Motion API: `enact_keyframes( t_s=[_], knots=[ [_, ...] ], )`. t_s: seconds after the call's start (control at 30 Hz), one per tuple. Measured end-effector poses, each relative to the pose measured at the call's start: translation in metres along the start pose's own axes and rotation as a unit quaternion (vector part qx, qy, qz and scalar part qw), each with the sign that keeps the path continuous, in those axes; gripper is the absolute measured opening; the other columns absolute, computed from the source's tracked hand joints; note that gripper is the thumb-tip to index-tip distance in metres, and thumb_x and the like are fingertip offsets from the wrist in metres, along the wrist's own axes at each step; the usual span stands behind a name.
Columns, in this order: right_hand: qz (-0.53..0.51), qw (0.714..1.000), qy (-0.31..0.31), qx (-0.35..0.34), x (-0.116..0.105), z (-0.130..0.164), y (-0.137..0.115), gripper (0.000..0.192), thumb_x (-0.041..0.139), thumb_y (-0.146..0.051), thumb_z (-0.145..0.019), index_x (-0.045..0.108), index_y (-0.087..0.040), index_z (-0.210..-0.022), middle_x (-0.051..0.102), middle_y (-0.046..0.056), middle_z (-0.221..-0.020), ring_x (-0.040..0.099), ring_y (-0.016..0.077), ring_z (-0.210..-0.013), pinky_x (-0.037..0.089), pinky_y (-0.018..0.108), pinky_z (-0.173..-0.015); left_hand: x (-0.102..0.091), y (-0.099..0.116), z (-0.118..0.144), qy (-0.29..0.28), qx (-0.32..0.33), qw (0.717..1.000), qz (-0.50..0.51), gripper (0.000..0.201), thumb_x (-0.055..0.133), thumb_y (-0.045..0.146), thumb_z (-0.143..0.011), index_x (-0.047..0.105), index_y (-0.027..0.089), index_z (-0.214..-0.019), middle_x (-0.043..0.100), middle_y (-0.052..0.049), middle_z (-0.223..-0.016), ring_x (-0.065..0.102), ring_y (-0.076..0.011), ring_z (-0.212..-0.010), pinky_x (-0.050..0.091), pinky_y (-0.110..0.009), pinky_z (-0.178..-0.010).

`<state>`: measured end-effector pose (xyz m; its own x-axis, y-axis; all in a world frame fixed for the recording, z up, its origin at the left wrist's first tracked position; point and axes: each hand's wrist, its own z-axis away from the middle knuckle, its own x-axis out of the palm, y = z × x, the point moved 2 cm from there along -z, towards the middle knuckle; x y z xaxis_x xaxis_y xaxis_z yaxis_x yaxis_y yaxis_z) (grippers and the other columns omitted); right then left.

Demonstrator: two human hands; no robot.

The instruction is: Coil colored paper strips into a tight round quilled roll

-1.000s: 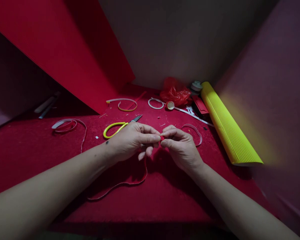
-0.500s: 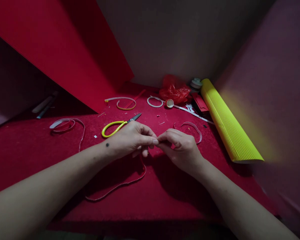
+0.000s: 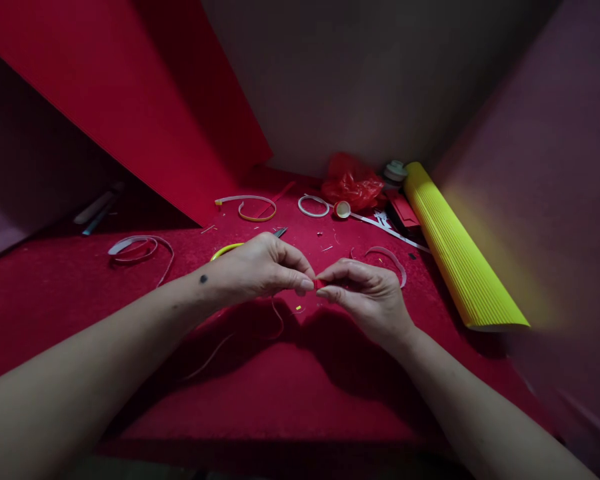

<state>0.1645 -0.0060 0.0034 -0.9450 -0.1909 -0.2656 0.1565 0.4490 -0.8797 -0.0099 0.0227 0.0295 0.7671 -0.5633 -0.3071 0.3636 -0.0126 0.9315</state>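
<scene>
My left hand (image 3: pixel 265 270) and my right hand (image 3: pixel 375 293) meet over the middle of the red cloth, each closed in a pinch. Between the fingertips shows a small red roll of paper strip (image 3: pixel 319 284), held by both hands. From under my left hand the thin strip hangs in a loose curve onto the cloth; its far part lies as a loose coil (image 3: pixel 133 248) at the left. Behind my left wrist are scissors with yellow handles (image 3: pixel 226 249), mostly hidden, only a blade tip and part of one handle showing.
A large red sheet (image 3: pixel 145 87) leans at the back left. Yellow corrugated card (image 3: pixel 465 253) lies rolled at the right. Further back are curled strips (image 3: pixel 313 207), a small round roll (image 3: pixel 341 209), a red plastic bag (image 3: pixel 353 183) and a bottle (image 3: pixel 395 171). Paper scraps dot the cloth.
Both hands have risen slightly, and the red roll now shows between the fingertips. The trailing strip has shifted upward, and my left hand now covers more of the scissors.
</scene>
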Motion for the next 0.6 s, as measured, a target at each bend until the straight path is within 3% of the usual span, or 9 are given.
enact_keyframes(
  t_s=[0.1, 0.23, 0.6],
  knots=[
    [-0.079, 0.996, 0.003, 0.052, 0.000, 0.000, 0.001, 0.012, 0.078, -0.018, -0.066, 0.072, -0.020, -0.076, 0.068, -0.001, -0.070, 0.059, 0.0117, -0.063, 0.047, 0.025, -0.061, -0.002, 0.001, 0.001, -0.010, 0.023, 1.000, -0.002, 0.006, 0.068, 0.019, -0.065, 0.072, 0.016, -0.068, 0.060, 0.003, -0.057, 0.046, -0.0067, -0.051, 0.032, -0.018, -0.048],
    [-0.185, 0.977, 0.007, 0.109, 0.002, 0.000, 0.007, 0.015, 0.080, -0.017, -0.062, 0.073, -0.022, -0.075, 0.067, -0.002, -0.067, 0.056, 0.0096, -0.056, 0.047, 0.024, -0.055, -0.003, 0.001, 0.003, -0.012, 0.023, 1.000, 0.006, 0.009, 0.068, 0.024, -0.067, 0.072, 0.016, -0.070, 0.059, 0.002, -0.058, 0.045, -0.0074, -0.052, 0.032, -0.019, -0.048],
    [-0.275, 0.950, 0.051, 0.142, 0.010, -0.001, 0.015, 0.017, 0.078, -0.013, -0.059, 0.073, -0.023, -0.071, 0.064, -0.002, -0.067, 0.053, 0.0098, -0.059, 0.044, 0.025, -0.056, 0.005, -0.001, 0.001, -0.004, 0.018, 0.995, 0.097, 0.009, 0.069, 0.022, -0.066, 0.066, 0.015, -0.071, 0.058, 0.002, -0.060, 0.046, -0.0077, -0.053, 0.034, -0.020, -0.050]
  ],
)
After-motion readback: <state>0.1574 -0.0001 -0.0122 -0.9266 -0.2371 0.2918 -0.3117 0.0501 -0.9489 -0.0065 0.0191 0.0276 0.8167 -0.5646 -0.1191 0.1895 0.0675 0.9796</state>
